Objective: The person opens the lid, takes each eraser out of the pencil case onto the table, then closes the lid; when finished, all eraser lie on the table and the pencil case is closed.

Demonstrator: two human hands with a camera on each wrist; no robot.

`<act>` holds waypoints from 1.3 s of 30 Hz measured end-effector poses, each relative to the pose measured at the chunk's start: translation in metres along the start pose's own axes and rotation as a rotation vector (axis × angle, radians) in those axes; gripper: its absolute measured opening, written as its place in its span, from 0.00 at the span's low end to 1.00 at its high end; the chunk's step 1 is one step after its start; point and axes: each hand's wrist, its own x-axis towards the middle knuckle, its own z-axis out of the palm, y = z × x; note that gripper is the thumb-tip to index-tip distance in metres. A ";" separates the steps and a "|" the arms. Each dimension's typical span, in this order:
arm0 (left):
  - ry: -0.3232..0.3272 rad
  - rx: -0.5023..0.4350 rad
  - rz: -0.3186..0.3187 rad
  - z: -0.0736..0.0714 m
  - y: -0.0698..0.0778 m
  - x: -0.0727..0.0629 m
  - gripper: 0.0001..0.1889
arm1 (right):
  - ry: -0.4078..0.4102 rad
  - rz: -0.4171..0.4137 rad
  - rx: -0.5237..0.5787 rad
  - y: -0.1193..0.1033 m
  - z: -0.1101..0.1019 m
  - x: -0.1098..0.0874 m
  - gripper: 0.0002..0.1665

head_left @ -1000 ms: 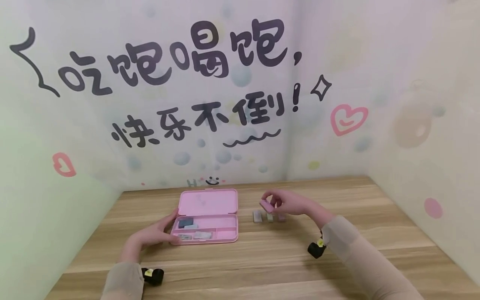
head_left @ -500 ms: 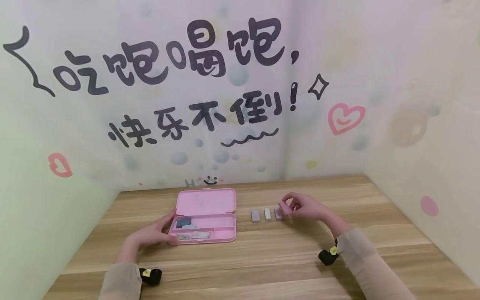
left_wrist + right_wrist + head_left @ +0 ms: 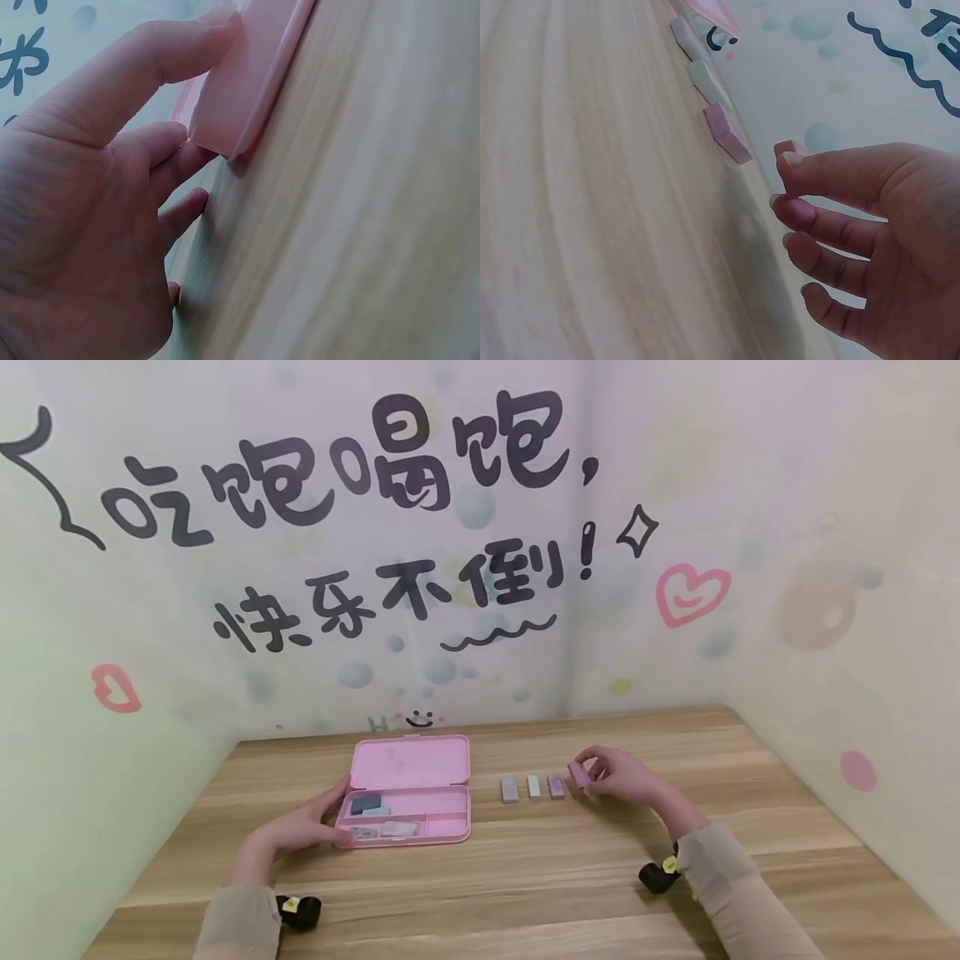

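My right hand (image 3: 621,774) pinches a pink block-shaped eraser (image 3: 578,774) between thumb and fingertips, at the right end of a row on the table. In the right wrist view the eraser (image 3: 787,147) shows mostly behind the thumb, and the other fingers are bent. Left of it lie a mauve eraser (image 3: 556,786), a white one and a greyish-lilac eraser (image 3: 510,790), spaced apart. My left hand (image 3: 300,827) grips the left end of an open pink pencil case (image 3: 448,840), thumb at its front corner, fingers along its side.
Inside the case, a dark block (image 3: 366,804) and a pale block lie in the long rear compartment. Pale pieces, one a whitish block (image 3: 401,828), lie in the front left part. Behind the wooden table (image 3: 480,902) rises a printed wall sheet (image 3: 480,693).
My right hand has moved to the right with the pink eraser, past the mauve one, and has come lower. All of the row now shows. The left hand keeps its hold on the case.
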 end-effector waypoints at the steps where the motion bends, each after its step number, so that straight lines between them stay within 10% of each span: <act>1: -0.001 0.003 0.005 0.000 0.000 0.000 0.60 | 0.007 0.011 0.004 0.000 0.001 0.000 0.26; 39: 0.008 0.024 -0.007 0.000 0.001 0.001 0.60 | 0.051 0.067 -0.038 0.004 0.014 -0.001 0.24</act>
